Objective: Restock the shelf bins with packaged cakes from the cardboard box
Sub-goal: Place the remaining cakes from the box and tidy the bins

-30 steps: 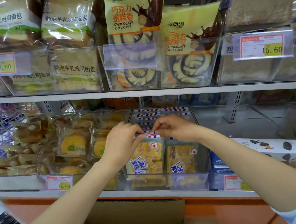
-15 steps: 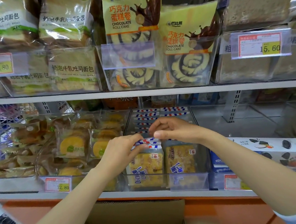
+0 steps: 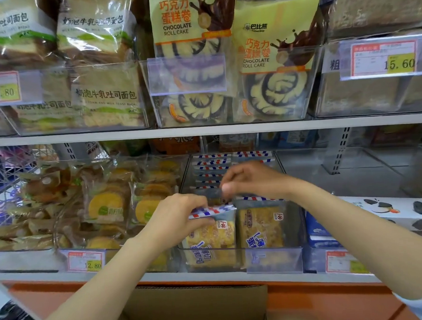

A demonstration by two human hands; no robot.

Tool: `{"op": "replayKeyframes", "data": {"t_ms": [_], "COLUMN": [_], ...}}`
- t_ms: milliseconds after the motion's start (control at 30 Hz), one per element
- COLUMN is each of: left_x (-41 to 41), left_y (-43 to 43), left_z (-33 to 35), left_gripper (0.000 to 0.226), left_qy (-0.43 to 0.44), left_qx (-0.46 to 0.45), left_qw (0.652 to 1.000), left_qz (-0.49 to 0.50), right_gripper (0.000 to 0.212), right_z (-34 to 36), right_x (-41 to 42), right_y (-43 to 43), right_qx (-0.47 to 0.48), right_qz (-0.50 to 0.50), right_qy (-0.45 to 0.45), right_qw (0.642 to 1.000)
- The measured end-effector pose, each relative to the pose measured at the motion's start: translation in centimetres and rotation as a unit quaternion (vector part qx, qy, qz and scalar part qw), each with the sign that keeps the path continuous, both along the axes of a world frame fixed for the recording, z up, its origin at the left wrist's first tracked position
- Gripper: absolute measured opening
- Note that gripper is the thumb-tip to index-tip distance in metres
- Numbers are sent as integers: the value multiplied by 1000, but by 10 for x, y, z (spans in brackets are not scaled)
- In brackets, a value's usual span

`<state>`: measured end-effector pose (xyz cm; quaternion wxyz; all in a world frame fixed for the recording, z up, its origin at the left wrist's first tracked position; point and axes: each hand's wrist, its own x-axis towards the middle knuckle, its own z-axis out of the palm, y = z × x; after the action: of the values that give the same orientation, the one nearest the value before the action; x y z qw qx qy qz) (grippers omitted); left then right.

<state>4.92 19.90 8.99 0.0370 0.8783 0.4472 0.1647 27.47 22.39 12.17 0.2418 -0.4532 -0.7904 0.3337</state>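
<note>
A clear shelf bin on the lower shelf holds two rows of yellow sliced-cake packs with red-white-blue striped top seals. My left hand pinches the striped top edge of the front left cake pack. My right hand hovers just behind it, over the left row, fingers curled with thumb and fingertips together; whether it holds a pack is blurred. The front right pack stands upright beside it. The cardboard box sits open below the shelf edge, between my forearms.
Left of the bin lie bins of round yellow cakes with a 12.80 tag. A white and blue carton lies on the right. Chocolate roll cakes and toast bread fill the upper shelf.
My left hand slid down and forward along the front left pack's top seal. My right hand lifted slightly and drew back over the row behind.
</note>
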Motion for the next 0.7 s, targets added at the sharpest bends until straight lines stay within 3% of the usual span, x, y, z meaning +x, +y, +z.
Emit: {"op": "replayKeyframes", "data": {"t_ms": [100,233,500,600,700], "left_x": [-5,-7,-12,-12,-13], "left_y": [-5,-6,-1,0,-1], "left_z": [-4,-3,-8,-9,-7], "left_gripper": [21,23,25,24,27], "left_qy": [-5,0,-13,-16,-27], "left_qx": [-9,-12,-16,-15,-23], "left_qw": [1000,1000,999,999,999], "left_qz": [-2,-17,-31,-36,-39], "right_gripper": [17,21,16,14,4], "right_z": [-8,-26,-40,-42,-36], "right_x": [6,-8,-28,-30,-26], "right_y": [26,48,66,69,68], "right_qx": [56,42,11,-3,10], "right_qz": [-77,-31,-14,-14,-13], "right_qy": [33,-156,-291,-299,-243], "right_qw": [995,986,956,954,970]}}
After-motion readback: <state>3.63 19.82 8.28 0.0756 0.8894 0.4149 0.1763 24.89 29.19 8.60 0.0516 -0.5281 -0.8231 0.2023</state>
